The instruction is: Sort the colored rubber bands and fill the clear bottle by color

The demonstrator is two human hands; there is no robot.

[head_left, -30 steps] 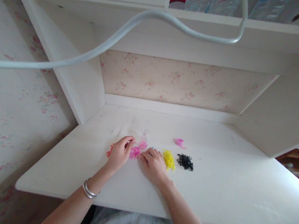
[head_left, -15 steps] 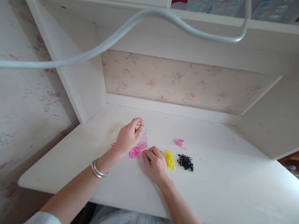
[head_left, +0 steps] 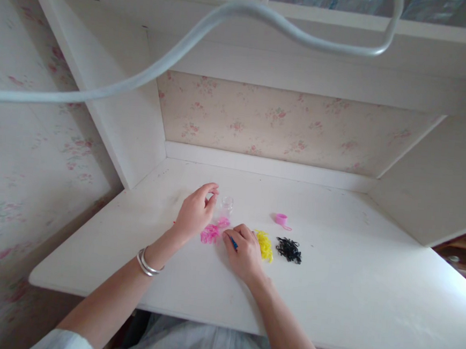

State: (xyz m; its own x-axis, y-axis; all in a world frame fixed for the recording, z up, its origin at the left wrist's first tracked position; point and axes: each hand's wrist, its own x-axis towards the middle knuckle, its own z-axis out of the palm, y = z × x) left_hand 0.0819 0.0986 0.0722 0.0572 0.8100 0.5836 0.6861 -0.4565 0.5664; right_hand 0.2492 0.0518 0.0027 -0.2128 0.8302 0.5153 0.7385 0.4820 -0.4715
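Observation:
A small clear plastic jar [head_left: 226,205] stands on the desk with some pink bands showing at its base. My left hand [head_left: 196,210] hovers just left of the jar, thumb and fingers apart, holding nothing visible. A bit of red peeks out beside its wrist. Loose pink rubber bands [head_left: 210,234] lie between my two hands. My right hand [head_left: 246,252] rests on the desk, fingers curled over blue rubber bands [head_left: 233,243], mostly hidden under it. Touching that hand's right side is a pile of yellow rubber bands [head_left: 265,246]; farther right lie black ones [head_left: 289,250].
A pink cap [head_left: 281,219] with a loop lies behind the yellow and black piles. White desk surface [head_left: 348,291] extends to the right. A thick white cable [head_left: 178,52] crosses the view above, under a shelf holding plastic-wrapped items. Panels enclose the desk's sides and back.
My left hand has drawn back to the left, away from the jar. The right hand stays in place over the blue bands. The view has tilted slightly.

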